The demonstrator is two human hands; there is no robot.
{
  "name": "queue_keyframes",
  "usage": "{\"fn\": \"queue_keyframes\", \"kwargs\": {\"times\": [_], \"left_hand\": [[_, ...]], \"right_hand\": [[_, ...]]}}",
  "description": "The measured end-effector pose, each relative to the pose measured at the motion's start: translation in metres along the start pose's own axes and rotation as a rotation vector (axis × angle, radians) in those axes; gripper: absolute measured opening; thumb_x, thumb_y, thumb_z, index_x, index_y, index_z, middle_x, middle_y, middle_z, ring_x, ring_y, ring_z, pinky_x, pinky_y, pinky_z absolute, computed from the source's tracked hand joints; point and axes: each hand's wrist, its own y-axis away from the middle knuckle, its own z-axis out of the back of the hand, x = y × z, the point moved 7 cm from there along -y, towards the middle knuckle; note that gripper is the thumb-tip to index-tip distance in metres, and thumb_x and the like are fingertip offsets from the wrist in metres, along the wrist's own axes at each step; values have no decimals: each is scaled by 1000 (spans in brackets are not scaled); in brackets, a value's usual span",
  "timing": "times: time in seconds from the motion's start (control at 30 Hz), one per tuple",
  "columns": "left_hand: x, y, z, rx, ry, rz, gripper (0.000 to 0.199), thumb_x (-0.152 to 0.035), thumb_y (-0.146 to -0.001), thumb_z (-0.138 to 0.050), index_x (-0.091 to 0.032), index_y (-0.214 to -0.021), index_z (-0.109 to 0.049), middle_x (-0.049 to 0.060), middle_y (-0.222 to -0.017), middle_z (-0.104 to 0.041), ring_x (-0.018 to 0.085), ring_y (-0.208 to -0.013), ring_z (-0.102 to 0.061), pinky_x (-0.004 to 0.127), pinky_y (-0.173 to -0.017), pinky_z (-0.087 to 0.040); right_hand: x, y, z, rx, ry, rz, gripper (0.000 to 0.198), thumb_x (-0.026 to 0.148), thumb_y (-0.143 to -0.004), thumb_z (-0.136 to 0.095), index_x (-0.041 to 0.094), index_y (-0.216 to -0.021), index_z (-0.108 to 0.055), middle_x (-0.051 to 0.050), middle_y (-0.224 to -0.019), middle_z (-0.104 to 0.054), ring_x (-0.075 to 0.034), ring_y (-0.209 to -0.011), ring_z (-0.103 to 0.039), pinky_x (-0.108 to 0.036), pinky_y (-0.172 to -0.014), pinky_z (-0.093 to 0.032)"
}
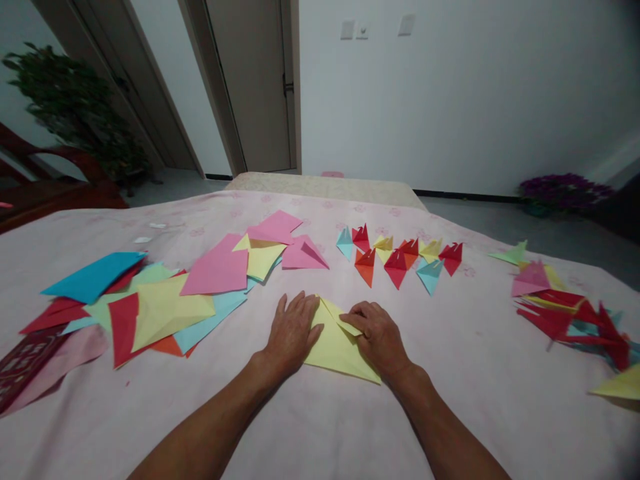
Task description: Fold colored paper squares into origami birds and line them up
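A sheet of yellow paper (336,343) lies on the pink cloth in front of me, with creases near its far corner. My left hand (294,328) rests on its left side, fingers stretched out and lying flat. My right hand (374,333) pinches a folded flap at the sheet's right side between thumb and curled fingers. Just beyond the sheet stand several small folded paper birds (396,268) in red, orange, yellow and light blue. The underside of the sheet is hidden.
Loose coloured paper sheets (173,310) are piled at the left, with pink sheets (215,267) farther back. More folded paper pieces (565,317) lie heaped at the right. A dark red printed packet (27,363) sits at the left edge. The patterned pink cloth (300,427) covers the surface.
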Motion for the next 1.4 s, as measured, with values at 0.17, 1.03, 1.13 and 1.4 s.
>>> {"fn": "queue_keyframes", "kwargs": {"times": [0.17,1.03,1.13,1.4], "left_hand": [[-4,-6,4,0,-36,-10,53,-28,-94,-49,-24,-145,-35,9,-138,-53,29,-134,-40,54,-116,-18],[-10,-13,-5,-47,-251,-187,43,-28,-97,-43,-25,-139,-48,11,-146,-49,30,-134,-45,55,-115,-24],[-7,-13,-6,-36,-247,-173,45,-30,-97,-42,-25,-141,-47,10,-148,-48,31,-135,-43,56,-114,-23],[-2,-12,-13,-24,-244,-133,49,-31,-96,-41,-21,-145,-42,9,-151,-44,31,-139,-39,54,-113,-27]], "right_hand": [[0,1,0,7,7,14,58,-7,-64,-49,26,-106,-72,-5,-100,-63,-21,-95,-51,-34,-85,-41],[19,32,1,-59,251,193,32,5,-87,-57,15,-117,-65,-11,-120,-67,-25,-111,-58,-40,-93,-47],[17,47,4,-23,294,211,38,4,-87,-56,13,-124,-62,-12,-127,-64,-26,-116,-56,-40,-98,-45],[24,23,24,366,388,-11,20,6,-85,-55,17,-82,-72,-10,-85,-71,-26,-87,-62,-36,-75,-44]]}}
